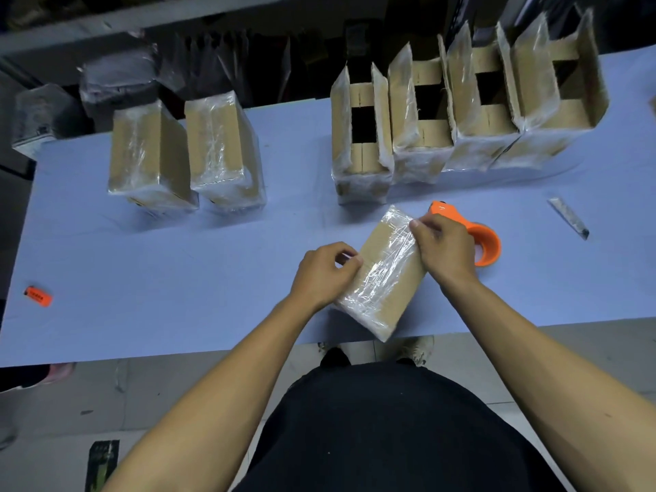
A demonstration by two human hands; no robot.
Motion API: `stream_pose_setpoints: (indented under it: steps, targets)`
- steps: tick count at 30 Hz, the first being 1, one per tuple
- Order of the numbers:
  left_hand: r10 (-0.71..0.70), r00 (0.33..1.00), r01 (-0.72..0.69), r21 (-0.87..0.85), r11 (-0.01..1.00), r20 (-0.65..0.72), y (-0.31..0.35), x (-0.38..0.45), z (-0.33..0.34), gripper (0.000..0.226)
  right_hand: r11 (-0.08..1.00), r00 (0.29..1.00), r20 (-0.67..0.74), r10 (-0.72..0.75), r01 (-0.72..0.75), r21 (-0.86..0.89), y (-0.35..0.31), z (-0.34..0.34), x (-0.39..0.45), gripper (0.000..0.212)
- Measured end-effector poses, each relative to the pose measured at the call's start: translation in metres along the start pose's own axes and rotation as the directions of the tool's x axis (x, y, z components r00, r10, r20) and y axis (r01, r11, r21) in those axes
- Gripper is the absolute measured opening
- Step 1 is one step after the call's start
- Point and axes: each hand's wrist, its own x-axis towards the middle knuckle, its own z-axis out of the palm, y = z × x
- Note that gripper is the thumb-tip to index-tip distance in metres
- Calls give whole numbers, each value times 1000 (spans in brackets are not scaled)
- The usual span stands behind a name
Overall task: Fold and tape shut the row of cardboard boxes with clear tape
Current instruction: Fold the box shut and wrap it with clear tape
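Far left on the desk (177,264): small orange item (37,296), out of the way. Then two sealed boxes (184,154), set aside as finished. Centre: left hand (321,275), fingers (349,259) pinched together at the box's edge, apparently pressing tape down; box in hand (381,275), lying flat and angled near the front edge for easy reach; right hand (443,248), fingers curled, pinching the far corner to steady it. Beyond: four open boxes (461,111), flaps up, waiting. Right: orange tape dispenser (484,243) just beside the right hand; knife (568,218).
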Motion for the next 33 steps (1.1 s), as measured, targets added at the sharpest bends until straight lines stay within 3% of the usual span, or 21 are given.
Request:
stream_pose_setpoints:
  steps: [2, 4, 6, 9, 11, 13, 15, 16, 22, 26, 28, 30, 32, 33]
  targets:
    - [-16, 999, 18, -49, 999, 41, 8, 7, 1, 37, 996, 993, 72, -90, 89, 12, -7, 3, 3, 19]
    - [-29, 996, 47, -227, 973, 79, 22, 18, 5, 61, 977, 962, 183, -203, 212, -34, -15, 7, 7, 21]
    - [-50, 997, 67, -335, 940, 60, 33, 28, 10, 57, 970, 940, 256, -227, 241, -23, -21, 11, 10, 29]
    - [-19, 1000, 15, -323, 946, -8, 27, 33, 15, 25, 996, 991, 96, -90, 90, 2, -4, -1, 17, 38]
    - [-31, 999, 23, -357, 934, -17, 21, 32, 17, 17, 984, 999, -19, 48, -51, -171, 19, -17, 23, 27]
    - [-33, 999, 26, -389, 921, -11, 17, 33, 20, 16, 918, 980, 60, 187, -153, -367, 39, -25, 25, 57]
    - [-20, 1000, 14, -397, 918, -11, 18, 33, 24, 16, 887, 958, 154, 241, -153, -435, 49, -21, 23, 82]
    - [-21, 1000, 13, -396, 918, -16, 18, 32, 25, 17, 882, 958, 166, 232, -135, -451, 51, -18, 22, 85]
    - [-8, 999, -3, -319, 948, -34, 22, 28, 24, 18, 952, 996, 93, 2, 27, -304, 45, -27, 15, 56]
    - [-24, 1000, 25, -201, 979, 9, 32, 29, 19, 22, 929, 993, 73, -88, 108, -355, 23, -52, 7, 61]
    - [-11, 1000, 11, -90, 996, 0, 40, 32, 14, 34, 916, 988, 83, -132, 154, -370, 12, -65, 4, 67]
    - [85, 994, -86, -15, 996, -64, 53, 32, 8, 43, 902, 973, 57, -223, 228, -365, 3, -73, 2, 53]
    - [156, 973, -172, -83, 982, -168, 73, 31, 3, 30, 905, 957, 17, -290, 280, -321, -5, -78, 0, 44]
    - [122, 975, -159, -197, 967, -188, 85, 31, -1, 23, 908, 949, 10, -315, 305, -288, -10, -81, 0, 44]
